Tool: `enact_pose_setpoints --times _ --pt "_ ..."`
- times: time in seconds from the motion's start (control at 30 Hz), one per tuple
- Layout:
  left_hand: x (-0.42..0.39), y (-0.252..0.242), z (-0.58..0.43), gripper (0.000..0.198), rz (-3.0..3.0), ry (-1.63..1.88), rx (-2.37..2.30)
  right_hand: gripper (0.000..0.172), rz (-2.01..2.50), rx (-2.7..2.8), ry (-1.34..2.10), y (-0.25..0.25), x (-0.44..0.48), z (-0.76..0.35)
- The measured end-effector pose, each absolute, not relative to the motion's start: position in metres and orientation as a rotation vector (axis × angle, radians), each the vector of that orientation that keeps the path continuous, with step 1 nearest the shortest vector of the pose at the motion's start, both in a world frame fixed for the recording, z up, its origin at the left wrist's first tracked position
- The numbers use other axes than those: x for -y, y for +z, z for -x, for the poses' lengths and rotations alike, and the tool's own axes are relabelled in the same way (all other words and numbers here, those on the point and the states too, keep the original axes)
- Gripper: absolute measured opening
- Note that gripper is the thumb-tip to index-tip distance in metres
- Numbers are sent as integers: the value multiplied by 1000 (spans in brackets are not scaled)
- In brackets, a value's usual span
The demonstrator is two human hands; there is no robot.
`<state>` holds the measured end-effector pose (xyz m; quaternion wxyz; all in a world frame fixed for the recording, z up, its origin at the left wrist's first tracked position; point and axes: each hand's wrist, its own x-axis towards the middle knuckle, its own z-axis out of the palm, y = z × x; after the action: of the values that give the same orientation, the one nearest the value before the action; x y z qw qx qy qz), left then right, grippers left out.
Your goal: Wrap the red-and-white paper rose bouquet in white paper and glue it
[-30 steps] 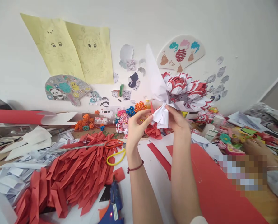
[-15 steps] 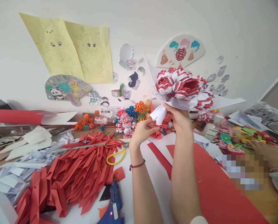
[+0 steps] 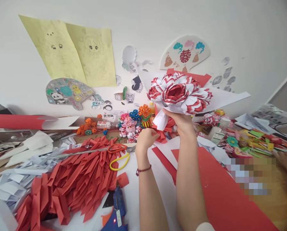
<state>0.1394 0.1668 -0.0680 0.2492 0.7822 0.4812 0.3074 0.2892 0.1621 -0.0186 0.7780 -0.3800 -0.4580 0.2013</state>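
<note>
My right hand [image 3: 180,123] is closed around the wrapped white paper stem of a paper flower bouquet [image 3: 178,93]. The bouquet has red and white folded blooms, with white paper sheets and a red piece behind them. Its white stem end [image 3: 160,120] sticks out to the lower left of the hand. My left hand [image 3: 146,140], with a dark red cord at the wrist, hovers below that end. Its fingers are loosely curled in and apart from the stem; I see nothing in them, though the palm is hidden.
A heap of red folded strips [image 3: 78,176] covers the left, beside white strips [image 3: 11,183]. Scissors [image 3: 119,160] and a blue glue gun [image 3: 118,208] lie nearby. Red paper [image 3: 230,192] spreads at right. Another person's hand [image 3: 286,162] rests at the far right edge.
The bouquet has tilted so its blooms face me more, and it moved slightly left. My left fingers have curled in and drawn away from the stem. The other person's hand has shifted right.
</note>
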Motion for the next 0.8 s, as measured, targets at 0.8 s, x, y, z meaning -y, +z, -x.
enact_pose_setpoints --times 0.8 --pt "-174 -60 -142 10 -1713 1947 -866 72 855 1141 733 -33 -172 -280"
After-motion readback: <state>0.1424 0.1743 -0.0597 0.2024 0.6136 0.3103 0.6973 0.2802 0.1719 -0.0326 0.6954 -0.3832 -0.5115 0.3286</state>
